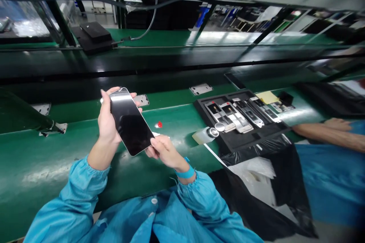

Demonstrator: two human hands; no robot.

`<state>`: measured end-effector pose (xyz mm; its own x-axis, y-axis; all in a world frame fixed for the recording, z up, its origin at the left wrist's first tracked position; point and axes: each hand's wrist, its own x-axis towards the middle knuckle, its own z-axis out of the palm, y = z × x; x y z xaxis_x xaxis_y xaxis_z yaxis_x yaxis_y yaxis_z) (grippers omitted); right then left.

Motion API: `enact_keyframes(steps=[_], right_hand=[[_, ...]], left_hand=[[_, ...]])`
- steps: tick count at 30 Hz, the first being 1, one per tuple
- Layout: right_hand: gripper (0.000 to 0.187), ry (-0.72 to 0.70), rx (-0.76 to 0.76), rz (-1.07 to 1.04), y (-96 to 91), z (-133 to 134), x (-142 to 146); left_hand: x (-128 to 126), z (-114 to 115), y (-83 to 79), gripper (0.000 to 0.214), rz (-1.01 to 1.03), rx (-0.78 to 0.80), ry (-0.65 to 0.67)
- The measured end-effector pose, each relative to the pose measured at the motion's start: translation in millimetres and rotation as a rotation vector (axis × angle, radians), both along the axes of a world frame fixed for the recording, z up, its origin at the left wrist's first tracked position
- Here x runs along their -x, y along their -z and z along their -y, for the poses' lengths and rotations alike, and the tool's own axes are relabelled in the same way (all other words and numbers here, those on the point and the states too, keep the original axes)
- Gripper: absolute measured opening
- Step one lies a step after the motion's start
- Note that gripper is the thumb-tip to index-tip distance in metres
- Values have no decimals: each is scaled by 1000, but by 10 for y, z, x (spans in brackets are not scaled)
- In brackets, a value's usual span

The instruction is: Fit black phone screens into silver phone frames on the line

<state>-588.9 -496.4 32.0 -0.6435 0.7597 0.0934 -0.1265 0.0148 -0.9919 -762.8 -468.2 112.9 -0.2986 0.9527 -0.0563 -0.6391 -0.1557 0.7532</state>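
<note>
I hold a black smartphone (129, 123) tilted above the green workbench, screen toward me. My left hand (107, 119) wraps round its upper left edge, fingers curled behind it. My right hand (164, 150) pinches the phone's lower right corner. A thin white strip shows beside my right fingers. Both arms wear blue sleeves, and a blue band circles my right wrist.
A black tray (228, 140) of phone parts lies to the right, with a small clear bottle (203, 134) beside it. A red-and-white scrap (159, 124) lies on the green bench (42, 159). Metal plates (201, 89) sit behind. Another person's arm (327, 131) rests at the right. Black bags lie by the bench edge.
</note>
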Motion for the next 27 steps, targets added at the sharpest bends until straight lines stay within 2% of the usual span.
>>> enact_keyframes(steps=[3, 9, 13, 17, 19, 23, 27], right_hand=[[79, 42, 16, -50, 108, 11, 77], [80, 30, 54, -33, 288, 22, 154], [80, 18, 81, -25, 273, -2, 216], [78, -102, 139, -113, 192, -21, 233], [73, -129, 164, -164, 169, -58, 182], [71, -86, 198, -179, 169, -181, -4], [74, 81, 203, -138, 149, -267, -226]], left_hand=[[-51, 15, 41, 36, -15, 4, -25], [-103, 25, 74, 46, -53, -57, -112], [-126, 1, 80, 54, -96, -68, -185], [-198, -60, 75, 49, -118, -78, -233], [-277, -101, 61, 49, -135, -92, -225], [-543, -200, 23, 47, -133, -113, -183], [-864, -477, 28, 53, -112, -121, -109]])
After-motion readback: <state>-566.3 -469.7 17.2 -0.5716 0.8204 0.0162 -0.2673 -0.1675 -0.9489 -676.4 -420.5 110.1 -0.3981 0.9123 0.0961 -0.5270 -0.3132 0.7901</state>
